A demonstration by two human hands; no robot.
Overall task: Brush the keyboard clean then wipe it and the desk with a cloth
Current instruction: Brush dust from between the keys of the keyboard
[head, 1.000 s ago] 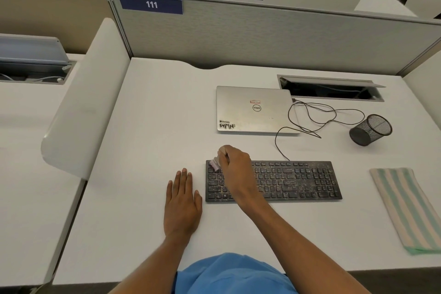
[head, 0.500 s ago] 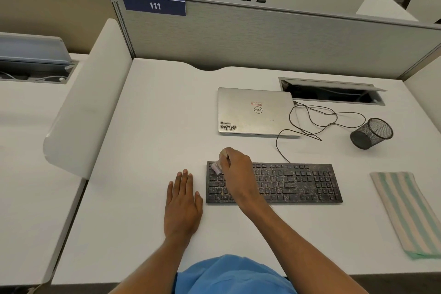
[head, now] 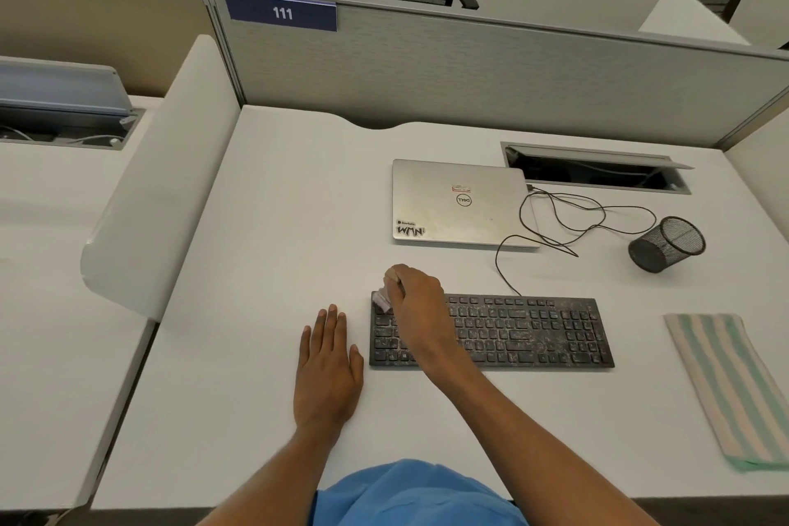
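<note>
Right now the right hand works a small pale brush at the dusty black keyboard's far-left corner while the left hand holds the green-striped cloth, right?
No. The head view shows the left hand resting flat on the white desk, holding nothing; the green-striped cloth lies untouched far right. The rest holds.

The right hand [head: 416, 303] covered most of the brush [head: 381, 298]; only a pale tip showed at the rear-left corner of the keyboard [head: 533, 331]. The forearm hid keys beneath. The cloth [head: 726, 384], at the right edge of the desk [head: 277, 226], was clipped by the frame.
</note>
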